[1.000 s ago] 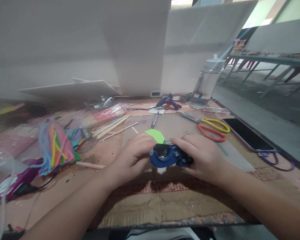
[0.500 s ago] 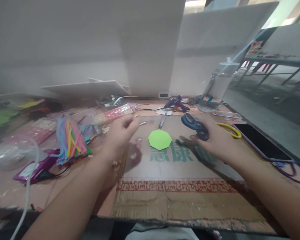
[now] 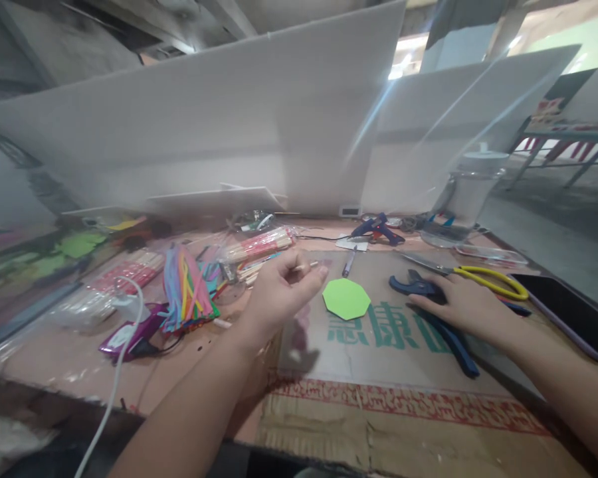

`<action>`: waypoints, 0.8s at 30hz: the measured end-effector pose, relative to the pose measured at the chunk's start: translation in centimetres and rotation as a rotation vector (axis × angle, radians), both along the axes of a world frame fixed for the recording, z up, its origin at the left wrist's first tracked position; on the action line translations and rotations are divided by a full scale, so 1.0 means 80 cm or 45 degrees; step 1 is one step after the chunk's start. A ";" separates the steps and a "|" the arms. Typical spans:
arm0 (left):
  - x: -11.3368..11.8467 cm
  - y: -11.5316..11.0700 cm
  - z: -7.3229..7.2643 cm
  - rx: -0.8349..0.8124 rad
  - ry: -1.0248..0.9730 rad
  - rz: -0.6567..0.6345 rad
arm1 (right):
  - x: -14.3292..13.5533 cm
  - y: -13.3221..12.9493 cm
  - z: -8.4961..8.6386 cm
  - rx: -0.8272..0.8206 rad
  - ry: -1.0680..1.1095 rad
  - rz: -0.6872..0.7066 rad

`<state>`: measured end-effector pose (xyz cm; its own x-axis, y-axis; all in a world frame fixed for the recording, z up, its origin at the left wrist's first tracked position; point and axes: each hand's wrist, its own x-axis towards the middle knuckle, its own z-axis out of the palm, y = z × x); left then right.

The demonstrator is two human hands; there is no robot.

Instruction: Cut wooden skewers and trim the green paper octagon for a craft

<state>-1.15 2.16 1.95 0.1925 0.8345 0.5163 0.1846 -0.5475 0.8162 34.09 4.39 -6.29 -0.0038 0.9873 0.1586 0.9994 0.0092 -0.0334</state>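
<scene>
Left of a green octagonal piece [image 3: 346,299], my left hand [image 3: 286,289] is raised with its fingers closed on a small pale stick. My right hand [image 3: 443,299] rests over the head of a dark blue cutter [image 3: 453,342], which lies on the cardboard mat [image 3: 319,411] with its handles spread toward me. The fingers of that hand are apart and touch the cutter. Behind the green piece lies a pen [image 3: 349,261]. Yellow-handled scissors [image 3: 493,282] lie just beyond my right hand.
A blue glue gun [image 3: 379,228] and a clear water jug [image 3: 463,199] stand at the back. The phone [image 3: 573,315] is at the right. Colourful pipe cleaners [image 3: 189,289], a purple device [image 3: 134,335] and bagged sticks [image 3: 259,245] lie leftward.
The camera view has shifted up and left. My right hand has lowered the blue cutter onto the mat and loosened its fingers. My left hand remains raised near the green piece.
</scene>
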 end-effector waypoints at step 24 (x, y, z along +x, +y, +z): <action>-0.033 0.095 -0.073 -0.184 0.693 0.156 | 0.030 0.019 0.000 -0.029 0.041 0.033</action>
